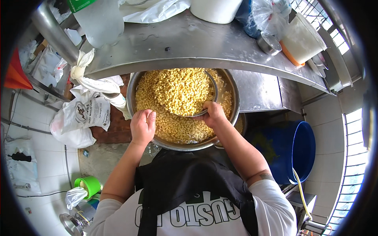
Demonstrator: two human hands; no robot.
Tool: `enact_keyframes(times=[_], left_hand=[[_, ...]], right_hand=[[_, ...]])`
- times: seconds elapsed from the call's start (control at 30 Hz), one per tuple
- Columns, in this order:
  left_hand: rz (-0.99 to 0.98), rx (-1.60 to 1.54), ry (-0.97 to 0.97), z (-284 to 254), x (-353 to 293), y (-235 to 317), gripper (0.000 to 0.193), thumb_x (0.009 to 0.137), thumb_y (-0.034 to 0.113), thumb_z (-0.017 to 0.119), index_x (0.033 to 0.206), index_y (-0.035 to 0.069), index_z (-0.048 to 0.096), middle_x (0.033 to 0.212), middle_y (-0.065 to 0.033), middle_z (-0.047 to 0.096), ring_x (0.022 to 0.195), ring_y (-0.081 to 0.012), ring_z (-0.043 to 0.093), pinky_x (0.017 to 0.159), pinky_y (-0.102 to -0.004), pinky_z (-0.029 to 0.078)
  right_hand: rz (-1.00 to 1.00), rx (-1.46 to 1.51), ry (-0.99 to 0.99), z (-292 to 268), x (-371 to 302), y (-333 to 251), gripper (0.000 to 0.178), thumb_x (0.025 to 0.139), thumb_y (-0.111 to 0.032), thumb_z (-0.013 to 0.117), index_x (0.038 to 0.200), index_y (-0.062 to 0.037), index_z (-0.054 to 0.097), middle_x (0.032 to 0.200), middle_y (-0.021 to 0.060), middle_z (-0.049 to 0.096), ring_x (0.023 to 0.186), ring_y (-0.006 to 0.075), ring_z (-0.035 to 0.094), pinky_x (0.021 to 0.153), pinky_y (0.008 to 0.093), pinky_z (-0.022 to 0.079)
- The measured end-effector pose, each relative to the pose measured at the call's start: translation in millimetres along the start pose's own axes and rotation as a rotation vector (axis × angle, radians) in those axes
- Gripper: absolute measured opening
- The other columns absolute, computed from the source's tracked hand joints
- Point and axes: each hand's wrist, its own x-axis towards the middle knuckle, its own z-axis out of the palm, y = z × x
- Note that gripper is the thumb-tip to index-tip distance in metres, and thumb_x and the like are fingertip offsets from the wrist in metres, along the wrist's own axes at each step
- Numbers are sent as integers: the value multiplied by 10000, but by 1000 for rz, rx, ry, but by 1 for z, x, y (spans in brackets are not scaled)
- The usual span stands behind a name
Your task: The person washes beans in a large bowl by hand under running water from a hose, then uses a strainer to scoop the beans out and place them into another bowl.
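Note:
A large metal basin in front of me holds water and many pale yellow grains, like beans or corn kernels. Inside it, a round metal-rimmed bowl is heaped with the same grains and partly sunk among them. My right hand grips this bowl's near right rim, thumb on top. Over the basin's left side, my left hand is loosely closed, its thumb up against the curled fingers. Whatever may be inside that hand is hidden. The basin's far edge lies under a steel shelf.
The steel shelf crosses above the basin's far side, bearing tubs, bags and a small metal cup. A blue drum with a hose stands at right. White sacks sit at left; a green bucket is lower left.

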Motion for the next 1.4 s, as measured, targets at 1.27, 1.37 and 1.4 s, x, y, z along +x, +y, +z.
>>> enact_keyframes(times=[1.27,1.37,1.4], left_hand=[[-248,76,-168,5,-17,-21,278,1084,192,537,988,-33,669,893,-114,691,809,-210,660,775,-327,540],[-270,20,-218,15,-12,-19,281,1091,191,523,1003,-37,662,909,-99,681,834,-184,645,791,-319,537],[-273,44,-237,8,-12,-21,291,1097,200,512,1016,-39,656,926,-95,675,857,-175,638,804,-319,535]], right_hand=[[10,-130,1019,-433,61,52,422,860,-8,518,1278,31,565,1099,201,699,991,403,720,664,586,607],[-44,-1131,1343,-465,151,75,571,915,-125,649,1427,16,439,1278,282,629,905,400,732,803,444,614],[-64,-1111,1277,-453,164,72,594,939,-125,622,1466,-16,370,1354,281,567,989,450,696,847,502,589]])
